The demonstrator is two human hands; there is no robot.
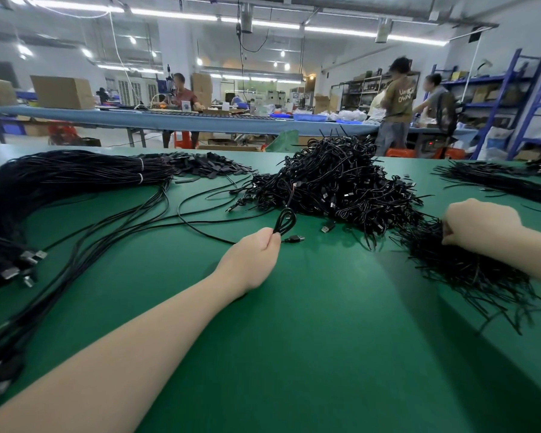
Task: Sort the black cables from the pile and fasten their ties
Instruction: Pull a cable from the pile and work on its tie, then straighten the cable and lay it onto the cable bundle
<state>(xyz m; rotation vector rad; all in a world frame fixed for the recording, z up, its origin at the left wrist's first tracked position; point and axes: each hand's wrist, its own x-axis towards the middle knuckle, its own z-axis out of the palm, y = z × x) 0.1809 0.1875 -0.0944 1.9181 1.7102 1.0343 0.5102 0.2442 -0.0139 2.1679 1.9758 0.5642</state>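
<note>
On the green table [294, 339], left hand [256, 254] pinching looped black cable [285, 220] (USB-tipped), right hand [478, 223] gripping ties [456, 264].

A black cable [286, 220] is folded into a small loop, near a big pile [334, 179] and loose ties [459, 267].

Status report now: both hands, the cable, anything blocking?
Left hand pinches looped cable, plug hanging out. Right hand grips into the tie pile. Cable not yet tied. Nothing in the way.
</note>
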